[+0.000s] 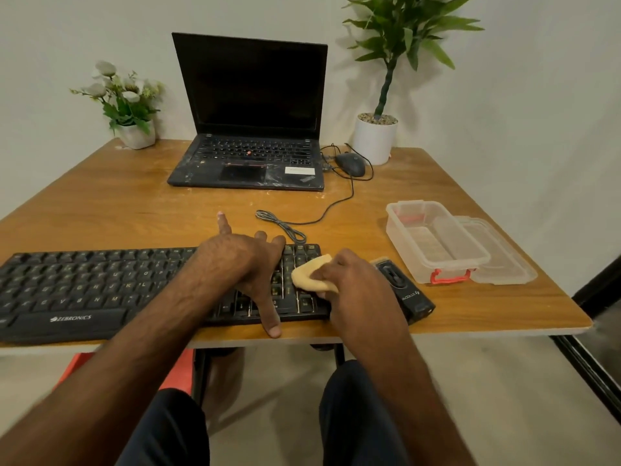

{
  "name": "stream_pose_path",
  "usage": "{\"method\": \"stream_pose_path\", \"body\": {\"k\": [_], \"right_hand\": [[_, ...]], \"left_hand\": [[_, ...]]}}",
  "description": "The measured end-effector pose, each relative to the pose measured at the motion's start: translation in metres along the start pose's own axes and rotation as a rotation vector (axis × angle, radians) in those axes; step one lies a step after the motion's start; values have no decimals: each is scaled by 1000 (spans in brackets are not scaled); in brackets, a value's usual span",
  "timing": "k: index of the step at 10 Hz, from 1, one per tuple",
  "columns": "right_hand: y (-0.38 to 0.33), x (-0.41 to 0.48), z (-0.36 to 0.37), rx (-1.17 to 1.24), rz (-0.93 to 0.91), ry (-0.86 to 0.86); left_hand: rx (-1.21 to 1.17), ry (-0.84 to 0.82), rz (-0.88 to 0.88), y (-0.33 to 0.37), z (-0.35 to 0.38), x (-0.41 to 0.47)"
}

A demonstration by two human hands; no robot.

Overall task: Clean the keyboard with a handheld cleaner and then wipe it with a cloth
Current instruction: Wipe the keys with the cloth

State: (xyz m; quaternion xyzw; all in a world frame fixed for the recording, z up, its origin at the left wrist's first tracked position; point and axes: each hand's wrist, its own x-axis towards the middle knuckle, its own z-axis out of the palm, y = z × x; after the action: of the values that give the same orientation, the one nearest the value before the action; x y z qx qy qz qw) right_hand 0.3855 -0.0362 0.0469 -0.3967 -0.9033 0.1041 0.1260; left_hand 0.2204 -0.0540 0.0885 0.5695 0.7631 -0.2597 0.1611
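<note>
Legs [363,415] in dark trousers: nearest item, below the bench edge, with two bare forearms reaching forward over them.

Red object [77,368]: under the bench, near left; kind cannot be told.

Left hand [245,267]: lies flat on the right part of the keyboard with fingers spread wide, holding nothing; thumb reaches past the keyboard's near edge.

Right hand [356,284]: fingers curled round the cloth, pressing it onto the keys.

Cloth [311,274]: yellow, bunched, on the number keys at the keyboard's right end.

Keyboard [100,287]: black, lying along the near edge of the bench [134,203] and running off to the left; grey cable [282,227] looped just beyond its far right corner.

Handheld cleaner [403,290]: black, lying flat on the bench just right of the keyboard, partly behind the right hand, held by neither hand.

Box [433,243]: clear plastic with red clasp, open, right of the cleaner; its clear lid [504,260] lies against its right side.

Laptop [252,112]: black, open with dark screen, far centre, with pale smears on the palm rest.

Mouse [351,164]: dark, corded, just right of the laptop.

Flowers [134,105]: white, in a small white pot, far left corner.

Plant [376,136]: green, tall, in a white pot, far right, beyond the mouse.
</note>
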Motion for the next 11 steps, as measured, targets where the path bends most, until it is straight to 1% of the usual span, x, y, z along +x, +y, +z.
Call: {"method": "stream_pose_path", "body": {"k": [1,2,3,4,5,6,7,8,9,10,11], "right_hand": [[0,-8,-21,37,46,-124],[2,15,-40,159,172,-20],[3,47,-30,62,99,157],[-13,39,-14,3,115,-107],[-11,1,-11,122,77,-49],[-15,-36,-14,97,31,-102],[-11,-42,-31,110,62,-174],[-6,-11,-55,240,160,75],[-7,27,-45,142,118,165],[-16,38,-29,14,113,-134],[-18,24,-21,-102,159,-334]], "left_hand": [[16,4,36,3,1,-3],[-13,18,49,0,3,-3],[-37,14,46,-2,3,-4],[-21,29,51,-3,5,-4],[-15,23,62,-3,4,-5],[-41,42,74,-5,7,-1],[-49,54,85,-8,11,2],[-59,53,80,-8,12,0],[-64,59,69,-8,12,-2],[-69,81,84,-10,15,-4],[-68,93,93,-10,16,-2]]}}
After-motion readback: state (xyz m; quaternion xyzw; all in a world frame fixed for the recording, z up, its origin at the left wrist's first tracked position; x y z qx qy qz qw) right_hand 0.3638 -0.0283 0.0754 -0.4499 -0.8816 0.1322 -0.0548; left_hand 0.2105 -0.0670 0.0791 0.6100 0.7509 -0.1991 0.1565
